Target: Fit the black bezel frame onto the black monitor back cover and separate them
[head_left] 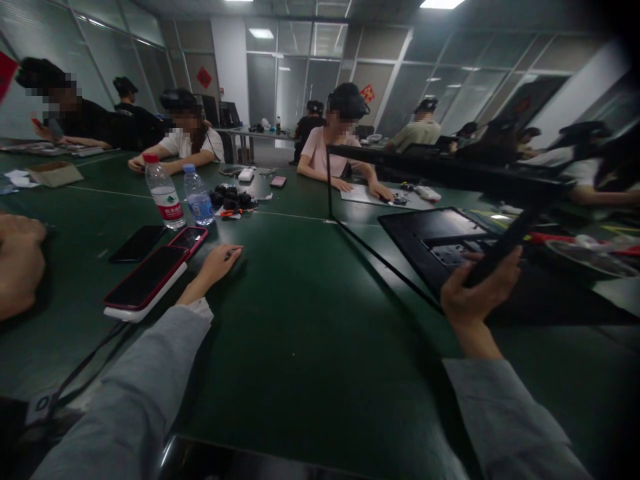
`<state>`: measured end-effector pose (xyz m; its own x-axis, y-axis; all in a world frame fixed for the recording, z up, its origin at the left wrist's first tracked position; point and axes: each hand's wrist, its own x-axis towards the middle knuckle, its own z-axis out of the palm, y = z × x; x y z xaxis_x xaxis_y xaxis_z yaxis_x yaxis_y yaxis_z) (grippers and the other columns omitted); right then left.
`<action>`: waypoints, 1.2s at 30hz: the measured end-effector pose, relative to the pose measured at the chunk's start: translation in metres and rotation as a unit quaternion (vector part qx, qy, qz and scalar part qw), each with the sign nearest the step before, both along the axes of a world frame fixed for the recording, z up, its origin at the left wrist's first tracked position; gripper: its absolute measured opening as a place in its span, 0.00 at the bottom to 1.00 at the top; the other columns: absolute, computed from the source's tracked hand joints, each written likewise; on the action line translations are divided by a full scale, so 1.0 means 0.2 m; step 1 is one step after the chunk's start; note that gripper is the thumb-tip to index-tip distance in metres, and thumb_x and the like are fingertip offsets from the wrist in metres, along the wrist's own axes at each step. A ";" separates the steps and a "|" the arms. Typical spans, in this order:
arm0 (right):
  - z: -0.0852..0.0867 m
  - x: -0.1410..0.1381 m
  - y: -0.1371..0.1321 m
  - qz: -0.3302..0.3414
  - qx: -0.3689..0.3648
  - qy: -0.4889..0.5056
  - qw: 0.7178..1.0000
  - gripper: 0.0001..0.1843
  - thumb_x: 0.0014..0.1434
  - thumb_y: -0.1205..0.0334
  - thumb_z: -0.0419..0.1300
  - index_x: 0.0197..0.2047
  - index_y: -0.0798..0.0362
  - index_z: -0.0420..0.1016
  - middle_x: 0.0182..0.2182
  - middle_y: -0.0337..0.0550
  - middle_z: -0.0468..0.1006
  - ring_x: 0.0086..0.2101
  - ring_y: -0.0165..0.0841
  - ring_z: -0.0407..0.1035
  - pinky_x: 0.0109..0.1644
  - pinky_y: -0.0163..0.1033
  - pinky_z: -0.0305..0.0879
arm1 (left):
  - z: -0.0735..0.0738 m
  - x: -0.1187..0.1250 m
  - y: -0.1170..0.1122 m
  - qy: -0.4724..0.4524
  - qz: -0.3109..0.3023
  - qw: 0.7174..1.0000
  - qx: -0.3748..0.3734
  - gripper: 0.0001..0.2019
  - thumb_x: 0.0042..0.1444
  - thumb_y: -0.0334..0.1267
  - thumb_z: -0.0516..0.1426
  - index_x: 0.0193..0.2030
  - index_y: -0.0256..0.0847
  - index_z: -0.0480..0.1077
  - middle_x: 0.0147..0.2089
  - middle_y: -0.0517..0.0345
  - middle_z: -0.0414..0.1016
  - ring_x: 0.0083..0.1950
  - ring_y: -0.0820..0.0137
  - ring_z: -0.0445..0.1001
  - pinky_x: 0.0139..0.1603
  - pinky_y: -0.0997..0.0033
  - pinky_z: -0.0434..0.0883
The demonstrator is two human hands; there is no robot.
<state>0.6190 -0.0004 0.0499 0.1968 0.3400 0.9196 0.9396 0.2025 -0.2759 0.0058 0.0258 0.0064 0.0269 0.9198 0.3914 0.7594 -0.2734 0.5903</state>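
My right hand is wrapped round one side of a thin black rectangular frame, like a monitor bezel. The frame is raised and tilted, with its lower far corner close to the tabletop. Behind that hand lies a flat black panel with electronic parts showing near its middle, partly covered by the hand and frame. My left hand rests on the green table with fingers pinched together. A small dark thing shows at its fingertips, too small to name. Just left of it lies a phone in a red case.
A red-capped bottle and a blue-capped bottle stand beyond the phones. A black phone lies nearby. Another person's hand is at the left edge. A round container sits far right. People work across the table.
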 end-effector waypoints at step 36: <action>-0.38 -0.16 0.32 0.126 -0.307 0.062 0.941 0.17 0.53 0.54 0.64 0.43 0.52 0.85 0.44 0.55 0.85 0.51 0.51 0.76 0.65 0.62 0.67 | -0.03 0.01 -0.02 0.134 0.185 0.972 -0.058 0.23 0.64 0.48 0.56 0.57 0.36 0.80 0.54 0.35 0.79 0.59 0.45 0.76 0.62 0.47 0.73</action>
